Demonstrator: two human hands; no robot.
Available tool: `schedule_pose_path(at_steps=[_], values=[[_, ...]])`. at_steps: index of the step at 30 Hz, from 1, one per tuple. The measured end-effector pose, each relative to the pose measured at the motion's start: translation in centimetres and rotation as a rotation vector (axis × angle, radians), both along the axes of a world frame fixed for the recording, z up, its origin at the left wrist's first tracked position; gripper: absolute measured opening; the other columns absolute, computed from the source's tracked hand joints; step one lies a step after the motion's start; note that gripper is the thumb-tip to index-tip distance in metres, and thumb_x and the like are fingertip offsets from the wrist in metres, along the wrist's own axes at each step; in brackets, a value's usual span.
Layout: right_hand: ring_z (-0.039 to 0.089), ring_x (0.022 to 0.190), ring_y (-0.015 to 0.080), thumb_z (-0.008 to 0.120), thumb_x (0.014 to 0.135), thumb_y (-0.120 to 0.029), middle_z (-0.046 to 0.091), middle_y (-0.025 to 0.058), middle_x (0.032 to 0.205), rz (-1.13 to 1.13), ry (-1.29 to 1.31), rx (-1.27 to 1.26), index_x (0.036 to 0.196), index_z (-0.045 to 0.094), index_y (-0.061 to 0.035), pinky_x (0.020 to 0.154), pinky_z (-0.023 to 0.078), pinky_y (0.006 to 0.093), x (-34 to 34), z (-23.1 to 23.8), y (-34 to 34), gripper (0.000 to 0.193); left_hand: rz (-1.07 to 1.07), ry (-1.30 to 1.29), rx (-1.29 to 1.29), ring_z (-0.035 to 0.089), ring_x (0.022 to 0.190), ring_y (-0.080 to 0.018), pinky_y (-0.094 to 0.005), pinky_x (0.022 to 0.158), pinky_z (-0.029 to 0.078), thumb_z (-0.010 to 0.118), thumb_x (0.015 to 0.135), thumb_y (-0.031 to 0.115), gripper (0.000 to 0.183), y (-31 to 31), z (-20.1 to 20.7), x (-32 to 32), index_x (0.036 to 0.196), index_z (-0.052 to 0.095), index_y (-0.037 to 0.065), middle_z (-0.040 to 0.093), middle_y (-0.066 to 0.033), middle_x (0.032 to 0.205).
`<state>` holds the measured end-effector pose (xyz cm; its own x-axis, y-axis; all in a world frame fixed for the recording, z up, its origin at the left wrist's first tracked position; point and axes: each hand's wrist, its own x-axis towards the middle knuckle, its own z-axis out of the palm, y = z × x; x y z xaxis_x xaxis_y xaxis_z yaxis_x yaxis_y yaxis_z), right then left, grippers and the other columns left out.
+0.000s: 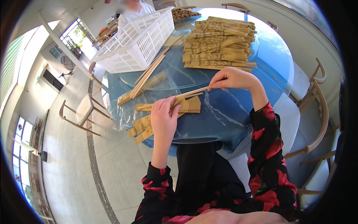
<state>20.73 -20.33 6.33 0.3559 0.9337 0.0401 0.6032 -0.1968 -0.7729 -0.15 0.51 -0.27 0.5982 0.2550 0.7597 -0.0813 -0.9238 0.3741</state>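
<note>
bright daylight from windows [72, 37] at left | glare on glass tabletop [223, 112] | heavy fisheye bend, black vignette corners | centre sharp

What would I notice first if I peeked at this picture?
Probably the two hands in the middle: the right hand pinches a pair of chopsticks whose tip meets a tan paper sleeve under the left hand. Behind them, a big stack of filled sleeves sits beside a white basket.

Round blue marbled counter [231, 112] carries: white plastic basket [138, 41] at 11 o'clock, stacked paper chopstick sleeves [218, 44] at 1 o'clock (neatly piled), loose bamboo chopsticks [149, 72] between.
</note>
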Motion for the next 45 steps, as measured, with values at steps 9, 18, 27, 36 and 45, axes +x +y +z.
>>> schedule_pose_path(at_steps=[9, 18, 27, 36, 45], values=[[0.057, 0.061, 0.0089, 0.064, 0.095, -0.023, 0.065, -0.0017, 0.071, -0.057, -0.109, -0.071, 0.097, 0.081, -0.0128, 0.060, 0.045, 0.0272, 0.4, -0.5, -0.1, 0.020, -0.013, 0.021, 0.021, 0.063, 0.089, -0.0298, -0.0380, 0.079, 0.051, 0.079, 0.080, 0.005, 0.028, -0.1, 0.1, -0.1, 0.107, 0.072, 0.005, 0.067, -0.0110, 0.094], [0.058, 0.063, 0.0083, 0.064, 0.095, -0.023, 0.066, -0.0016, 0.072, -0.029, -0.078, -0.048, 0.094, 0.080, -0.0124, 0.060, 0.046, 0.0284, 0.0, -0.4, 0.2, 0.019, -0.022, 0.075, 0.008, 0.063, 0.094, -0.0312, -0.0395, 0.083, 0.051, 0.078, 0.081, 0.007, 0.030, 0.0, 0.0, -0.2, 0.110, 0.071, 0.006, 0.067, -0.0110, 0.097], [0.038, 0.063, 0.0068, 0.054, 0.107, -0.029, 0.044, -0.0020, 0.076, 0.199, 1.034, 0.780, 0.094, 0.058, -0.0060, 0.050, 0.027, 0.0198, -0.4, -1.4, 2.2, 0.027, -0.043, 0.076, -0.001, 0.064, 0.094, -0.0306, -0.0379, 0.084, 0.051, 0.077, 0.083, 0.004, 0.028, -0.1, 0.0, -0.2, 0.110, 0.071, 0.005, 0.067, -0.0123, 0.100], [0.042, 0.066, 0.0075, 0.050, 0.108, -0.025, 0.048, 0.0015, 0.081, 0.189, 1.247, 0.735, 0.093, 0.057, -0.0050, 0.051, 0.031, 0.0201, -0.2, -2.7, 3.3, 0.026, -0.082, 0.088, 0.016, 0.064, 0.094, -0.0300, -0.0372, 0.085, 0.051, 0.077, 0.082, 0.005, 0.028, -0.3, 0.3, -0.4, 0.110, 0.071, 0.004, 0.067, -0.0124, 0.099], [0.039, 0.058, 0.0027, 0.063, 0.102, -0.029, 0.054, -0.0027, 0.076, -0.066, 0.717, 0.381, 0.099, 0.066, -0.0039, 0.049, 0.027, 0.0198, -2.2, -2.0, 3.2, 0.026, -0.121, 0.053, 0.007, 0.064, 0.092, -0.0289, -0.0362, 0.083, 0.051, 0.079, 0.080, 0.004, 0.031, -0.3, 0.3, -0.4, 0.110, 0.071, 0.004, 0.068, -0.0105, 0.098]])
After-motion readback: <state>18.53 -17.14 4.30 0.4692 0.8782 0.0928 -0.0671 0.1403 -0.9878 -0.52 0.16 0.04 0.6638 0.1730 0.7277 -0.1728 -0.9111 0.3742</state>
